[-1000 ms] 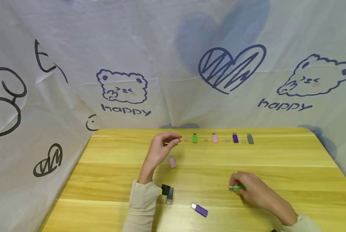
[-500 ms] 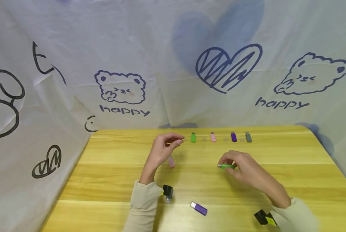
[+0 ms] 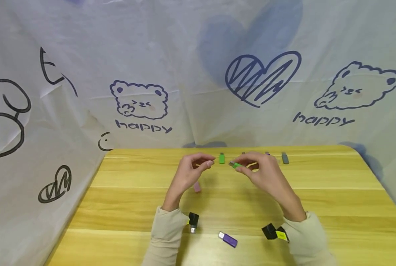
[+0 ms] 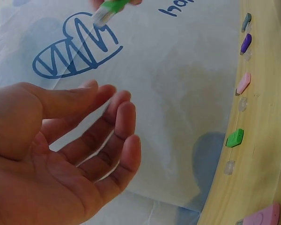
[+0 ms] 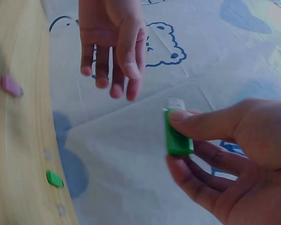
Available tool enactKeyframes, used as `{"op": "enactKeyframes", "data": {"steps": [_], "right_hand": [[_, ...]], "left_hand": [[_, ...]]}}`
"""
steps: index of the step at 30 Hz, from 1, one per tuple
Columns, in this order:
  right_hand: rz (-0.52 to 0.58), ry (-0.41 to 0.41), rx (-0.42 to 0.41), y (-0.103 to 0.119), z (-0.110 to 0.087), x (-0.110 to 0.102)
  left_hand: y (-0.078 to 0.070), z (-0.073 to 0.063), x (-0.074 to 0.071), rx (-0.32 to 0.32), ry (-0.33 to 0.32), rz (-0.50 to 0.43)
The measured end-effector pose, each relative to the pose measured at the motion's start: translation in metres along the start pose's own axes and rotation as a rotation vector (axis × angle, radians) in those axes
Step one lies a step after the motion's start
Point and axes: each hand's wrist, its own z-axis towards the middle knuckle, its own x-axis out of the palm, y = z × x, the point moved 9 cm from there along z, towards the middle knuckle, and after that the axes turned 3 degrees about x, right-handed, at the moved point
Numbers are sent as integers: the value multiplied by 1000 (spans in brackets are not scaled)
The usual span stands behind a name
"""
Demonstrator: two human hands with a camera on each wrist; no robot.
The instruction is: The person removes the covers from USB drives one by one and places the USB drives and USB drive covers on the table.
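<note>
My right hand (image 3: 265, 171) pinches a green USB stick (image 5: 179, 136) between thumb and fingers, its silvery plug end pointing toward the left hand. Facing it, my left hand (image 3: 192, 170) is raised with fingers loosely bent. Nothing shows between those fingers in the left wrist view. The two hands are close but apart. Behind the gap between them, another green USB stick (image 3: 221, 158) lies at the table's back. Below the left hand is a pink USB stick (image 3: 197, 187), partly covered by it in the head view.
Along the back edge lie a pink stick (image 4: 243, 83), a purple stick (image 4: 246, 43) and a grey stick (image 3: 285, 158), with small clear pieces (image 4: 229, 168) between. Nearer are a purple stick (image 3: 229, 240) and a grey stick (image 3: 193, 229) half hidden by the wrist camera.
My right hand has carried the green USB stick up and left, from the right front of the table to near the left hand. The left hand has shifted slightly right.
</note>
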Motion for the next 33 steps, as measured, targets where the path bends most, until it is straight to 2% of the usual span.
{"op": "enactKeyframes", "data": {"steps": [3, 6, 14, 18, 23, 33], "right_hand": [[58, -72, -3, 0, 4, 1], [126, -100, 11, -4, 5, 5], [264, -69, 108, -15, 0, 23], [316, -61, 120, -17, -1, 29], [337, -74, 88, -13, -1, 31], [330, -81, 97, -12, 0, 34]], "left_hand": [[-2, 1, 2, 20, 8, -21], [-4, 1, 2, 29, 6, -49], [-8, 1, 5, 40, 1, -88], [-10, 1, 7, 44, 14, -126], [-10, 1, 10, 27, 21, -186], [-15, 2, 11, 42, -42, -208]]}}
